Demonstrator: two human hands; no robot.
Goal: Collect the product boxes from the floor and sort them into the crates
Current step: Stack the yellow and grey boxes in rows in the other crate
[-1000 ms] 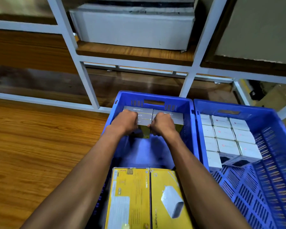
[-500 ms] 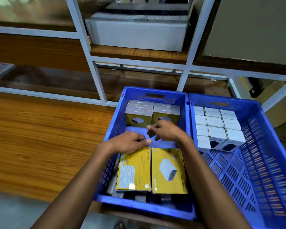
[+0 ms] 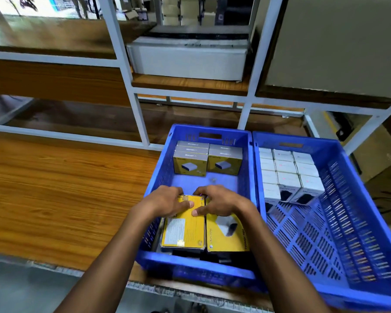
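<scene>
A: What are the hands doing?

B: Both are curling over the far edge of the left-hand yellow box point(image 3: 184, 224) lying flat in the left blue crate point(image 3: 158, 177). The left hand point(image 3: 167, 203) is gripping its far left corner, thumb lying on the top face. The right hand point(image 3: 219, 203) is gripping the far right corner, thumb pressing on the same face near the seam.

A: What is sitting around that grip?

B: Touching the held box on its right, a second yellow box point(image 3: 226, 231) is lying flat, partly under the right wrist. Beyond the fingertips the bare crate floor is showing, then two rows of grey-topped boxes point(image 3: 207, 159) standing against the far wall.

A: Anything crowding the hands?

B: The crate's left wall is running just beside the left hand. To the right of the grip, a second blue crate point(image 3: 339, 222) is butting against the first, with white boxes point(image 3: 289, 175) packed at its far end. Beyond both, a white shelf frame point(image 3: 248, 102) is carrying a large grey carton point(image 3: 187, 59).
</scene>
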